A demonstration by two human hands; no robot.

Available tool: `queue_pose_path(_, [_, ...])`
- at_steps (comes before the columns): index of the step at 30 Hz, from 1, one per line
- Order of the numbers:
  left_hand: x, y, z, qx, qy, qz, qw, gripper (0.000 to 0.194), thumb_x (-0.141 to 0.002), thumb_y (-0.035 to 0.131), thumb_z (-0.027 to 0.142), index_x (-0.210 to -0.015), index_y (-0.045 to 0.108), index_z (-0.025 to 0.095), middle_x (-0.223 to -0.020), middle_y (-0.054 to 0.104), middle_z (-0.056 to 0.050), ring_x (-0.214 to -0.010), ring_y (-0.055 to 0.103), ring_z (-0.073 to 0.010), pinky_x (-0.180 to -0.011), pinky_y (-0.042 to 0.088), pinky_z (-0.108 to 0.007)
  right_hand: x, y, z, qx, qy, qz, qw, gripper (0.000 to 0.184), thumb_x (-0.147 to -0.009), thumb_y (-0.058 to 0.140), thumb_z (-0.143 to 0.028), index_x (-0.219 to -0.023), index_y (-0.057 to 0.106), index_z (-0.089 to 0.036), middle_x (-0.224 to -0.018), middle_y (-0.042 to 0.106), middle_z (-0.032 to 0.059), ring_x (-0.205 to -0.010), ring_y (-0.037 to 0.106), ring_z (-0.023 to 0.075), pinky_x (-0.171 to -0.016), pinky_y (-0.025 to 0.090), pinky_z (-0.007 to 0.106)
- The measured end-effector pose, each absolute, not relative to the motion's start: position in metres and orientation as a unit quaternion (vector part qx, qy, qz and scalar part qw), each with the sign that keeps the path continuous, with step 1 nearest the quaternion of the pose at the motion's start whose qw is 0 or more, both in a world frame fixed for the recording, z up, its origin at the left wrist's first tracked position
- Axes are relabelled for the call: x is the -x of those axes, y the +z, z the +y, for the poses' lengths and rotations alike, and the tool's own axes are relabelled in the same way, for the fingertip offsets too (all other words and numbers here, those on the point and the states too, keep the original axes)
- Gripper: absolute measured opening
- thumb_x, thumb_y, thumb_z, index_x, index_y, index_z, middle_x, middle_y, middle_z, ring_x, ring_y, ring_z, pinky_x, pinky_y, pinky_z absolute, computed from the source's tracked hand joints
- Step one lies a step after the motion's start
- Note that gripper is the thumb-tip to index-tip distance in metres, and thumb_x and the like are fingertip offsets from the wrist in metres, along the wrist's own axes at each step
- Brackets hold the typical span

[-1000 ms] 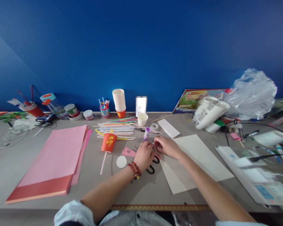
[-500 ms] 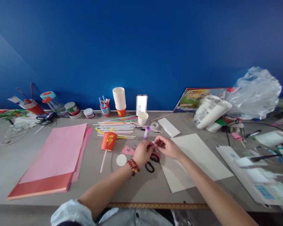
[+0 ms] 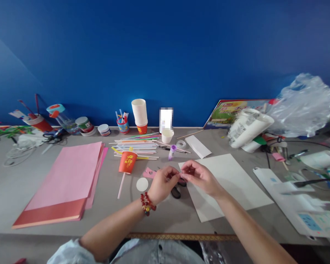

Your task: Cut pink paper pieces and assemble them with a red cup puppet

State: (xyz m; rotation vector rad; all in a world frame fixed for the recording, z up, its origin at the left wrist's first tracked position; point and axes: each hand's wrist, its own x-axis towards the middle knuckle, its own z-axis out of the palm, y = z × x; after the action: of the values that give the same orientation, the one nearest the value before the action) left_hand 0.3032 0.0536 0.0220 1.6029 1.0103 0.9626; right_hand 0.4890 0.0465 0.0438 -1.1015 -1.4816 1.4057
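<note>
My left hand [image 3: 165,182] and my right hand [image 3: 200,178] meet fingertip to fingertip over the desk. Both pinch at the same spot; whatever lies between them is too small and hidden to name. Below them are black-handled scissors [image 3: 176,193], partly covered by my left hand. A pink paper scrap [image 3: 148,173] with a cut-out hole sticks out beside my left fingers, and a white paper disc [image 3: 142,184] lies left of that wrist. Further left, a red paper cup [image 3: 128,162] with yellow straws on top rests on a pale straw. A purple glue stick [image 3: 172,152] stands just beyond the hands.
Pink and red paper sheets [image 3: 63,176] lie at left, a white sheet [image 3: 228,183] under my right forearm. Several loose straws [image 3: 137,147] and stacked paper cups [image 3: 139,112] are behind. A power strip [image 3: 280,198] and plastic bag [image 3: 305,106] occupy the right.
Both hands have shifted slightly and my left wrist has moved down and left. They stay pinched together. The view has tilted a little; the objects on the desk look unchanged.
</note>
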Motion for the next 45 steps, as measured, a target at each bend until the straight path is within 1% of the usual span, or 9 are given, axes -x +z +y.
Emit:
queue_pose_path(5, [-0.291,0.029,0.044,-0.669,0.412,0.424,0.45,0.017,-0.089,0.057,0.029,-0.079,0.064,0.017,-0.074,0.066,-0.002,-0.068,0.059,-0.014,-0.064,0.045,-0.023,-0.485,0.046,0.04,0.434,0.567,-0.526,0.462,0.02,-0.082,0.071,-0.036,-0.094,0.063,-0.022,-0.08,0.059,-0.0005,-0.069,0.058,0.0139,-0.066,0.05,0.028])
queue_pose_path(8, [-0.277,0.032,0.039,-0.744,0.44,0.389,0.318,0.016,-0.092,0.053,0.023,-0.086,0.067,0.019,-0.084,0.068,-0.005,-0.08,0.061,-0.0168,-0.075,0.048,-0.028,-0.476,0.043,0.033,0.437,0.634,-0.461,0.441,0.022,-0.084,0.068,-0.04,-0.092,0.063,-0.021,-0.071,0.057,-0.001,-0.061,0.054,0.0123,-0.056,0.045,0.025])
queue_pose_path(12, [-0.256,0.034,0.033,-0.83,0.435,0.327,0.12,0.022,-0.092,0.052,0.014,-0.106,0.067,0.024,-0.097,0.071,-0.005,-0.091,0.061,-0.0189,-0.085,0.047,-0.036,-0.458,0.042,0.021,0.419,0.731,-0.372,0.389,0.033,-0.079,0.074,-0.044,-0.073,0.054,-0.019,-0.056,0.044,-0.0061,-0.046,0.037,0.0066,-0.041,0.03,0.018])
queue_pose_path(17, [-0.244,0.041,0.03,-0.841,0.451,0.297,-0.001,0.025,-0.091,0.056,0.013,-0.109,0.066,0.027,-0.096,0.073,-0.002,-0.09,0.063,-0.0182,-0.089,0.048,-0.038,-0.447,0.05,0.016,0.39,0.786,-0.323,0.355,0.037,-0.076,0.078,-0.041,-0.068,0.05,-0.018,-0.053,0.041,-0.0076,-0.044,0.025,0.0039,-0.036,0.02,0.015])
queue_pose_path(25, [-0.248,0.032,0.031,-0.807,0.503,0.309,-0.021,0.026,-0.082,0.072,0.018,-0.106,0.063,0.023,-0.087,0.072,-0.001,-0.08,0.066,-0.0145,-0.084,0.054,-0.033,-0.444,0.058,0.017,0.422,0.785,-0.325,0.316,0.038,-0.072,0.08,-0.043,-0.072,0.052,-0.017,-0.049,0.041,-0.0096,-0.041,0.022,0.0016,-0.036,0.013,0.014])
queue_pose_path(32, [-0.237,0.034,0.029,-0.845,0.449,0.286,-0.036,0.033,-0.087,0.063,0.012,-0.118,0.06,0.024,-0.107,0.072,-0.006,-0.099,0.065,-0.0195,-0.09,0.052,-0.038,-0.441,0.054,0.02,0.439,0.768,-0.334,0.326,0.035,-0.07,0.08,-0.04,-0.07,0.052,-0.018,-0.047,0.044,-0.0091,-0.04,0.023,0.0022,-0.035,0.013,0.015])
queue_pose_path(35, [-0.224,0.029,0.021,-0.842,0.429,0.328,0.008,0.038,-0.088,0.061,0.01,-0.125,0.055,0.019,-0.116,0.068,-0.011,-0.107,0.062,-0.0216,-0.092,0.051,-0.039,-0.441,0.045,0.027,0.435,0.75,-0.366,0.338,0.035,-0.07,0.079,-0.04,-0.07,0.052,-0.018,-0.047,0.044,-0.0092,-0.039,0.025,0.0027,-0.036,0.015,0.016])
queue_pose_path(39, [-0.206,0.014,0.001,-0.844,0.386,0.37,0.047,0.031,-0.09,0.057,0.009,-0.12,0.057,0.017,-0.112,0.068,-0.011,-0.105,0.062,-0.0211,-0.092,0.051,-0.037,-0.435,0.033,0.04,0.436,0.698,-0.473,0.314,0.029,-0.075,0.075,-0.04,-0.073,0.056,-0.018,-0.049,0.041,-0.0101,-0.04,0.029,0.0038,-0.039,0.02,0.017])
queue_pose_path(45, [-0.187,0.001,-0.02,-0.863,0.261,0.429,0.058,0.025,-0.092,0.05,0.013,-0.114,0.063,0.019,-0.118,0.067,-0.008,-0.11,0.059,-0.0241,-0.095,0.051,-0.042,-0.405,0.019,0.068,0.385,0.556,-0.692,0.253,0.02,-0.081,0.068,-0.033,-0.073,0.063,-0.016,-0.068,0.058,-0.0029,-0.063,0.051,0.0102,-0.059,0.036,0.021])
